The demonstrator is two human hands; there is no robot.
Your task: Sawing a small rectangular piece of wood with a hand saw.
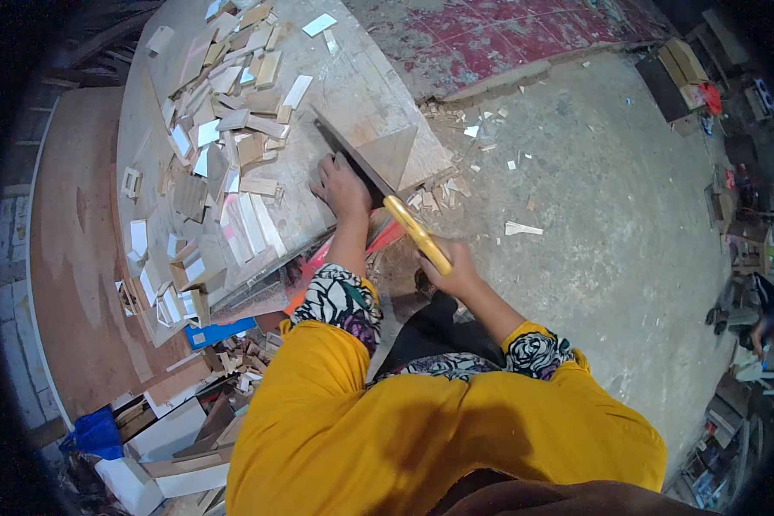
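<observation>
A handsaw (pixel 414 232) with a yellow handle and a dark blade slants across the near edge of the worktable (pixel 353 86). My right hand (pixel 456 268) is closed around the rear of its handle. The blade points away from me and to the left. Just left of the blade, my left hand (pixel 344 185) presses down with its fingers apart; what lies under the palm is hidden. A flat, triangular-looking piece of board (pixel 389 155) shows on the right side of the blade.
Many small wood offcuts (pixel 232 112) lie heaped on the table's left half. Larger scraps (pixel 176 430) and a blue bag (pixel 97 433) are at the lower left. Wood chips (pixel 523 229) dot the concrete floor (pixel 593 198). Another person (pixel 770 331) is at the far right.
</observation>
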